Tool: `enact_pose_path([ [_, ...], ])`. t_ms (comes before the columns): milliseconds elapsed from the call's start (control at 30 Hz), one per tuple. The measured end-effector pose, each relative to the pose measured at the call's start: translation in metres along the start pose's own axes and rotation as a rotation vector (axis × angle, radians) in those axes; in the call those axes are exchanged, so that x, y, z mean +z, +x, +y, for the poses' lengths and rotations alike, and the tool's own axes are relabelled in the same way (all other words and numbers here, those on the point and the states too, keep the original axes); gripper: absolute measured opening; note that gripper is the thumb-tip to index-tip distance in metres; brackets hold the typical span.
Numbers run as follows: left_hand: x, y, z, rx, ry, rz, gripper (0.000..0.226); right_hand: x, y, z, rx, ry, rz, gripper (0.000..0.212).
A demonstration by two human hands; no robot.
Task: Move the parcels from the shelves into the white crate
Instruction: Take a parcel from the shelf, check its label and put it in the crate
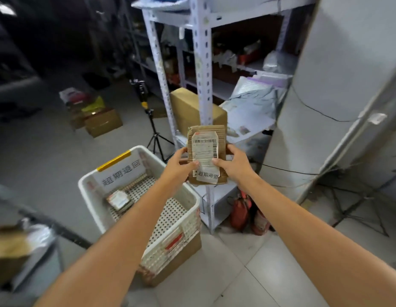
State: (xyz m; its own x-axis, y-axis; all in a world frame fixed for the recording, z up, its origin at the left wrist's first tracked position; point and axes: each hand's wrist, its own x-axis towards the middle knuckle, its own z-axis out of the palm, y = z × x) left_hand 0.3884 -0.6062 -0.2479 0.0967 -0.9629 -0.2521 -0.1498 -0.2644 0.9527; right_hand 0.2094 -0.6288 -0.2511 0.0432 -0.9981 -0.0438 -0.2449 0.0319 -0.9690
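Above the crate's [193,209] far right corner, before the shelves [203,63], a brown parcel [207,138] is held upright by both hands. Its left edge is gripped by the left hand [180,166], its right edge by the right hand [231,162], thumbs pressed on the label [204,149]. One small parcel [119,200] lies inside the crate.

parcel [207,155] gripped by both hands | white crate [135,196] lower-left

Pale grey glossy floor tiles [270,273] lie under a white perforated-steel shelving rack [202,63]. A plain light-grey wall [347,63] stands at right. A black folding tripod [154,129] stands behind, where the room is dim.
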Motion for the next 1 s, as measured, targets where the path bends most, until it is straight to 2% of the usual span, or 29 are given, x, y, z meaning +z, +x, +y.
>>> enact_pose_path([
  [333,-0.052,0.009,-0.025,-0.047,-0.051,0.313,0.057,0.066,0.059,-0.005,-0.080,-0.030,-0.357,0.037],
  [600,-0.109,0.023,-0.060,-0.127,-0.108,0.469,0.060,0.149,0.092,0.002,-0.026,0.034,-0.544,0.041],
  [833,-0.180,0.070,-0.107,-0.172,-0.180,0.508,0.063,0.241,0.136,0.010,0.008,-0.022,-0.612,0.040],
  [1000,-0.224,0.117,-0.143,-0.237,-0.231,0.474,0.065,0.301,0.173,0.028,0.053,-0.109,-0.616,0.051],
])
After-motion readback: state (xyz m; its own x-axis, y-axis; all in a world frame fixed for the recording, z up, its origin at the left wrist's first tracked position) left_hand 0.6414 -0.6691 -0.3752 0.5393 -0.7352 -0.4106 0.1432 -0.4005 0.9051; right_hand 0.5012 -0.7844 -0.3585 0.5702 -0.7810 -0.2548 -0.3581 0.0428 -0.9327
